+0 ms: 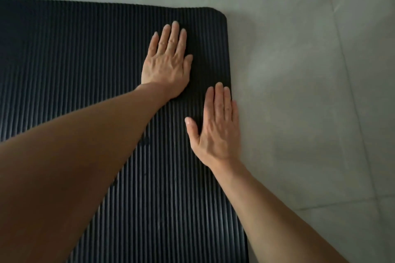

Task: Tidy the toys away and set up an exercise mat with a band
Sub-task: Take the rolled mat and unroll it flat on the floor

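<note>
In the head view, the left hand and right hand both press flat, fingers straight, on the black ribbed exercise mat lying beneath them on the grey tiled floor. The mat looks soft, thick and grippy, likely light and floppy. It is best taken by the edge just beside the right hand's fingers.

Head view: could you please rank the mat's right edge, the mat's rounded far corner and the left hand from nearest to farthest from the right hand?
1. Mat's right edge, under the right hand's fingers.
2. Left hand, up-left, flat on the mat.
3. Rounded far corner, beyond both.

head view, steeply down, close over mat corner
</note>
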Available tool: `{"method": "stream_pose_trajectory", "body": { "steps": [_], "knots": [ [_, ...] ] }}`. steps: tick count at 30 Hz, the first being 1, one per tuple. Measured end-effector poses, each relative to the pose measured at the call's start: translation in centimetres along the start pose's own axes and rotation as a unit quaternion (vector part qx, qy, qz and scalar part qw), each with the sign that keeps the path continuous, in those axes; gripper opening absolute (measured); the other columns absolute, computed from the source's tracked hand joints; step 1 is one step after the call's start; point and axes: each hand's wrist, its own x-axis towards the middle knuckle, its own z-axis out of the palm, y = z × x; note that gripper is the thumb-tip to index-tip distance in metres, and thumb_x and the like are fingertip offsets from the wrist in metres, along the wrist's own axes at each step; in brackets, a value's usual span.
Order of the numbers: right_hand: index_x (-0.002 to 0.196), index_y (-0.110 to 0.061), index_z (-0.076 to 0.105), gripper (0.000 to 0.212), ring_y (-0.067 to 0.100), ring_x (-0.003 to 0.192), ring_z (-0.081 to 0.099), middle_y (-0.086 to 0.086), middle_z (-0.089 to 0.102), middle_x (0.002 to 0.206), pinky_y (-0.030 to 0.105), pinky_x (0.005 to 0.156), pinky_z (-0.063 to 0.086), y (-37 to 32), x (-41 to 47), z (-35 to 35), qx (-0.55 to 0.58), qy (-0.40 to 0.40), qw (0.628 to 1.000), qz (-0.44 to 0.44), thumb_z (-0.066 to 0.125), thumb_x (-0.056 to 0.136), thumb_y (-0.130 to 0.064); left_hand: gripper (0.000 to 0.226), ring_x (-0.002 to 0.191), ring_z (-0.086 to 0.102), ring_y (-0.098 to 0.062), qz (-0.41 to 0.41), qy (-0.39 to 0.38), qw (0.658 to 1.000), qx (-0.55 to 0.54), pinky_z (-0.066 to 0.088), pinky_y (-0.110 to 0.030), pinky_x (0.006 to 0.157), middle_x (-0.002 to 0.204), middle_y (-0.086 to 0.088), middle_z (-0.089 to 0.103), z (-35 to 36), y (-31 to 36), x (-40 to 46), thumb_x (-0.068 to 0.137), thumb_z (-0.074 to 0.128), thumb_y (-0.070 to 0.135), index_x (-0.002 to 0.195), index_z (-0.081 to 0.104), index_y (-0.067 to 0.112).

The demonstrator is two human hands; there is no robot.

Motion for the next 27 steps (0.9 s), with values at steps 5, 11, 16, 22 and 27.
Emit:
{"method": "stream_pose_trajectory", "body": {
  "steps": [5, 11, 16, 22, 27],
  "knots": [
    [0.147, -0.005, 0.008, 0.076, 0.027, 0.145, 0.006, 0.014, 0.006, 0.155, 0.04, 0.118, 0.007, 0.4, -6.4, 0.2, -0.004, -0.01, 1.0, -0.006, 0.014, 0.092, -0.057, 0.062, 0.142, -0.017, -0.018, 0.005, -0.023, 1.0, 0.016, -0.012, -0.035, 0.115, 0.156, -0.007, -0.014, 0.7, 2.2, -10.8, 0.092, -0.001, 0.041, 0.144, -0.014, 0.011],
    [0.145, -0.004, 0.02, 0.072, 0.029, 0.142, 0.014, 0.016, 0.018, 0.153, 0.043, 0.115, 0.017, 0.8, -15.1, 0.8, 0.018, -0.008, 1.0, -0.01, 0.025, 0.091, -0.052, 0.06, 0.138, -0.025, -0.021, 0.027, -0.056, 0.997, 0.035, -0.02, -0.037, 0.113, 0.149, -0.007, -0.027, 1.7, 4.7, -24.7, 0.09, -0.006, 0.04, 0.139, -0.024, 0.01],
    [0.141, 0.001, 0.032, 0.072, 0.035, 0.139, 0.025, 0.02, 0.027, 0.149, 0.049, 0.109, 0.032, 2.0, -23.2, 1.0, 0.043, -0.012, 0.999, -0.031, 0.036, 0.089, -0.048, 0.059, 0.137, 0.025, -0.03, 0.05, -0.066, 0.996, 0.019, 0.01, -0.04, 0.111, 0.148, -0.014, 0.026, 0.4, 5.2, -35.8, 0.089, 0.027, 0.035, 0.139, 0.032, 0.004],
    [0.142, 0.0, 0.03, 0.07, 0.034, 0.139, 0.025, 0.02, 0.026, 0.15, 0.046, 0.111, 0.03, 2.4, -26.3, 1.2, 0.055, -0.004, 0.998, -0.022, 0.032, 0.09, -0.046, 0.06, 0.137, 0.025, -0.03, 0.029, -0.068, 0.997, 0.014, 0.008, -0.045, 0.112, 0.148, -0.013, 0.028, 0.3, 4.6, -41.3, 0.086, 0.032, 0.036, 0.139, 0.037, 0.007],
    [0.139, 0.003, 0.036, 0.065, 0.035, 0.137, 0.029, 0.021, 0.03, 0.148, 0.044, 0.111, 0.027, 2.5, -26.1, 1.6, 0.069, 0.021, 0.997, -0.023, 0.035, 0.087, -0.037, 0.06, 0.137, 0.025, -0.031, 0.033, -0.055, 0.998, -0.017, 0.008, -0.044, 0.113, 0.148, -0.015, 0.031, 0.6, 4.4, -41.0, 0.085, 0.034, 0.034, 0.138, 0.039, 0.006]
  ]
}}
